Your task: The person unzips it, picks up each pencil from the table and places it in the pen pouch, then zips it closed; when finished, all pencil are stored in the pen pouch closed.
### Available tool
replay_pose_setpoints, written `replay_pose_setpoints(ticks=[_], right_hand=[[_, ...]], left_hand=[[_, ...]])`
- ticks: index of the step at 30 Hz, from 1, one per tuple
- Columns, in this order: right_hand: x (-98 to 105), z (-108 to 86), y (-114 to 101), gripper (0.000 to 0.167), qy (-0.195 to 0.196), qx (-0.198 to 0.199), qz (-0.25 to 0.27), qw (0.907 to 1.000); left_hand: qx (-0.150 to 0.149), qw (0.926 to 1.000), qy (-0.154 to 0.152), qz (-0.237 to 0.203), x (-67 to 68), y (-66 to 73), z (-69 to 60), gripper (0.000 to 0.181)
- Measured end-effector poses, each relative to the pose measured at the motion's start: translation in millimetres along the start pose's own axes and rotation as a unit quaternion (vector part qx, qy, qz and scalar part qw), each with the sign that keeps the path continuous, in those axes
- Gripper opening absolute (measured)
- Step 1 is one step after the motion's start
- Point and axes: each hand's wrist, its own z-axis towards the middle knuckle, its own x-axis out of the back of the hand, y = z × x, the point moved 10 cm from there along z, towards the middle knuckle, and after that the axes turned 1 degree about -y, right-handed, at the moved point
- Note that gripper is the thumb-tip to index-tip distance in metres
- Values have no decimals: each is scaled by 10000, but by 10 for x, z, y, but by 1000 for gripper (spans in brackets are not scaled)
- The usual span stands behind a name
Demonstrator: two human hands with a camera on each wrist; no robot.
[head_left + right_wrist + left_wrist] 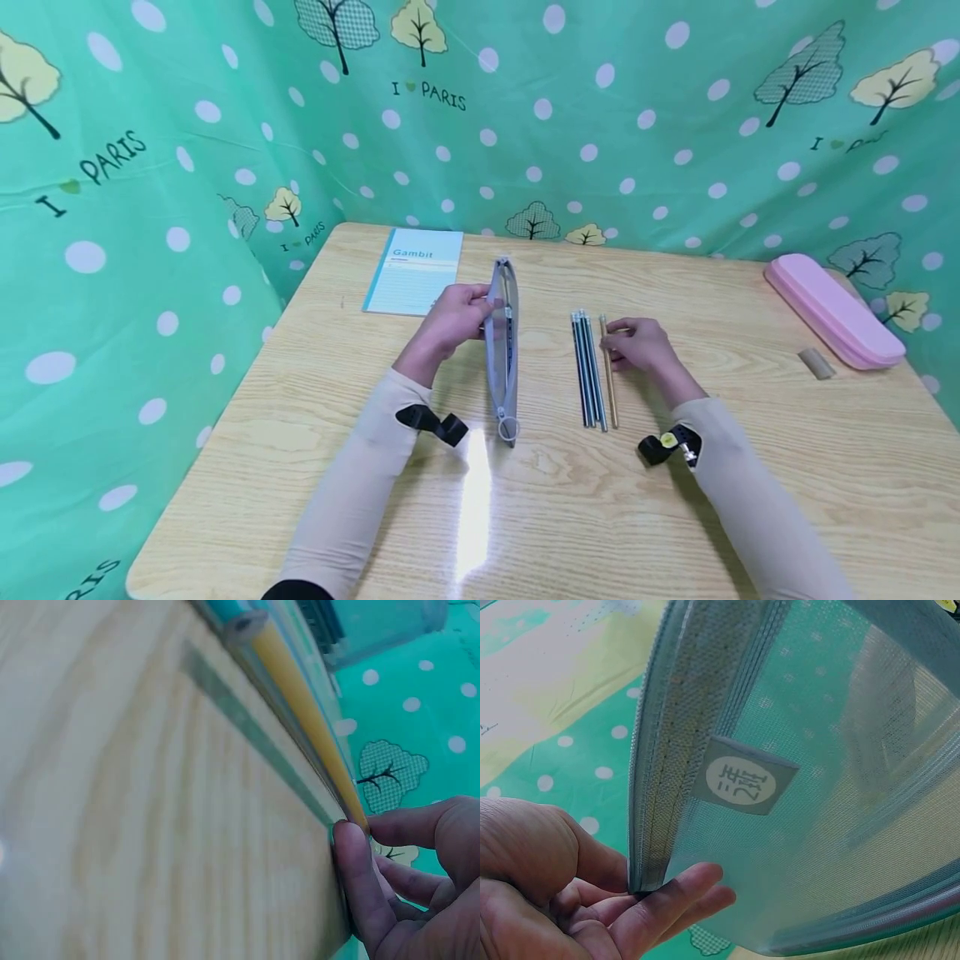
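Head view: wood-grain table. Mesh zip pouch near table centre, held edge-up, mouth open. Clock from pouch: Gambit notebook at 10; pink pencil case at 3, well apart. Left hand at 10, thumb and fingers clamped on pouch edge. Right hand at 3, thumb and fingertips pinching gold pencil near its far end. Dark pencils just beside it, at its 9. Small grey block at case's 7.
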Motion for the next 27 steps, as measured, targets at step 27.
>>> replay_pose_setpoints(ticks=[27], right_hand=[[-511, -293, -754, 54, -721, 375, 1887, 9787]], left_hand=[[13, 10000, 59, 54, -14, -2, 0, 40]])
